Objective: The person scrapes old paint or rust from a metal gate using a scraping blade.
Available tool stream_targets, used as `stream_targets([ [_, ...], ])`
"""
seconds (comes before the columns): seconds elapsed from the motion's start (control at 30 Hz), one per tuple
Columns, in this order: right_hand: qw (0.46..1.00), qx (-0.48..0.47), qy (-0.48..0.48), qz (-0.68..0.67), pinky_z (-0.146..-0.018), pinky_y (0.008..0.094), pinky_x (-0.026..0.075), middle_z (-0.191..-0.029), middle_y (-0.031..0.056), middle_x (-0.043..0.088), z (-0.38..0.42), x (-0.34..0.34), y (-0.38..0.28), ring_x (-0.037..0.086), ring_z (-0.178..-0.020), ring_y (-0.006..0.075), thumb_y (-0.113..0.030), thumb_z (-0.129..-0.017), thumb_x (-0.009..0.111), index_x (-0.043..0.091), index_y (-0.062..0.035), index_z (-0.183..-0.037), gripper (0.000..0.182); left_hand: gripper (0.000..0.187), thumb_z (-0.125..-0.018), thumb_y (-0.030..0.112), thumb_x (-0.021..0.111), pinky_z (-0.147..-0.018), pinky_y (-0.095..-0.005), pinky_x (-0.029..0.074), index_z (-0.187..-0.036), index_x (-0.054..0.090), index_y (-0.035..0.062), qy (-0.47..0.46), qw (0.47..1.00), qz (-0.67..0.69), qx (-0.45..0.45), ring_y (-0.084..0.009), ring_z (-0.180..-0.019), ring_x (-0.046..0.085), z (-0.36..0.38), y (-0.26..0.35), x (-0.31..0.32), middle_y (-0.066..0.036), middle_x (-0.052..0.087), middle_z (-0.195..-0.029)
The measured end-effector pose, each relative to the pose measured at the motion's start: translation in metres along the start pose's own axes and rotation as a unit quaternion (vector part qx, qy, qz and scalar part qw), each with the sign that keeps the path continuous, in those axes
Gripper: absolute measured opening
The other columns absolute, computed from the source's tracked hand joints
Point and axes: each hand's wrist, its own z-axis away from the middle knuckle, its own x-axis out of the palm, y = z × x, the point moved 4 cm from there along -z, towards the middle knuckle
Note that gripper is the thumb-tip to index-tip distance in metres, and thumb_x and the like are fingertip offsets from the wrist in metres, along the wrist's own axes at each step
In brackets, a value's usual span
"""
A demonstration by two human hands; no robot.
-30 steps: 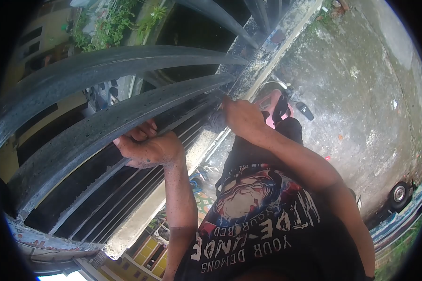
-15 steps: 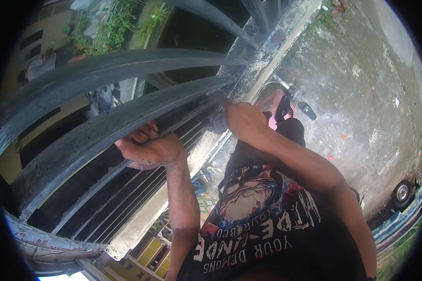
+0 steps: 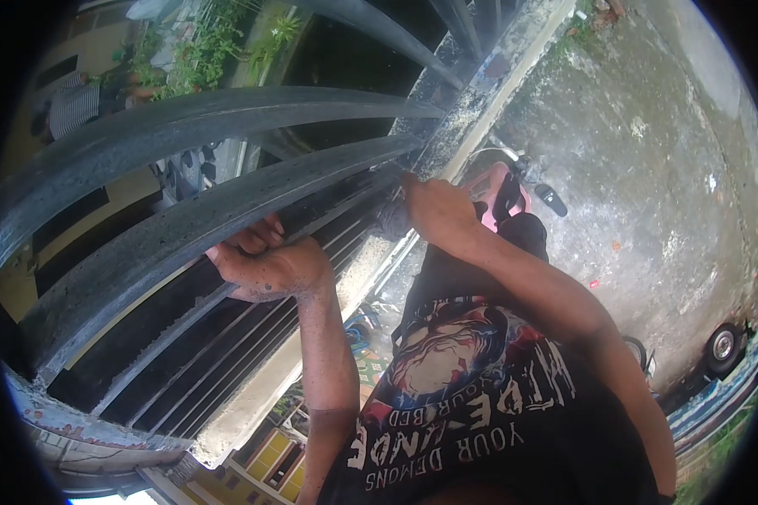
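Note:
Dull grey metal bars point(image 3: 219, 206) of a railing curve across the left half of the head view. My left hand point(image 3: 269, 265) is closed around one of the thinner-looking bars point(image 3: 164, 341), fingers curled over it, dark specks on the skin. Near the bars' far end, beside the pale concrete ledge point(image 3: 472, 109), my right hand point(image 3: 440, 215) is closed in a fist, its fingertips turned toward the bars. I cannot tell what the right fingers hold. A dark grey crumpled bundle point(image 3: 389, 220) shows right beside that fist.
Beside my dark-clothed leg lies a pink object point(image 3: 501, 189) with a black sandal point(image 3: 552, 199) near it on the stained concrete floor point(image 3: 648, 210). A vehicle wheel point(image 3: 723, 347) stands at right. Beyond the railing are green plants point(image 3: 202, 55) and a person in a striped shirt point(image 3: 74, 109).
Both my hands stay in nearly the same place, with only slight shifts. The person beyond the railing has moved a little.

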Motion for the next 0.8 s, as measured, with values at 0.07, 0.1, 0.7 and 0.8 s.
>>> stream_targets([
  [0.07,1.0,-0.006,-0.007,-0.002,-0.063,0.0539,0.053,-0.072,0.0244,0.066,0.001,-0.005,-0.004,0.068,-0.073,0.0439,-0.008,-0.088,0.051,0.054,0.0061,-0.118,0.033,0.039,-0.101,0.042,0.046,-0.051,-0.0224,0.035,-0.075,0.046,0.0138,0.002,1.0,-0.001,-0.003,-0.0064,-0.053,0.034,-0.001,-0.001,0.0,0.005,0.03,-0.061],
  [0.1,1.0,0.0,-0.016,0.004,-0.063,0.0538,0.053,-0.073,0.0249,0.066,0.006,-0.007,-0.007,0.068,-0.074,0.0436,-0.008,-0.088,0.05,0.054,0.0063,-0.117,0.032,0.038,-0.101,0.042,0.046,-0.05,-0.0233,0.035,-0.076,0.043,0.0146,-0.004,1.0,-0.018,0.005,-0.0068,-0.053,0.033,-0.001,0.0,0.001,0.004,0.029,-0.063],
  [0.7,0.999,0.039,-0.028,0.008,-0.071,0.0508,0.055,-0.081,0.0272,0.068,-0.003,0.004,0.005,0.07,-0.082,0.0416,-0.008,-0.087,0.051,0.057,0.0057,-0.114,0.031,0.038,-0.101,0.04,0.046,-0.051,-0.0224,0.036,-0.073,0.042,0.0147,-0.008,1.0,0.012,-0.005,-0.0065,-0.052,0.034,0.0,0.001,0.001,0.005,0.03,-0.062],
  [0.8,0.999,0.039,-0.019,0.01,-0.071,0.0512,0.055,-0.081,0.0273,0.068,-0.01,0.006,0.013,0.07,-0.082,0.0417,-0.008,-0.087,0.051,0.058,0.0062,-0.113,0.031,0.038,-0.101,0.04,0.046,-0.051,-0.0222,0.036,-0.073,0.042,0.015,-0.007,1.0,0.016,0.0,-0.0064,-0.053,0.034,0.0,0.0,0.004,0.005,0.03,-0.062],
])
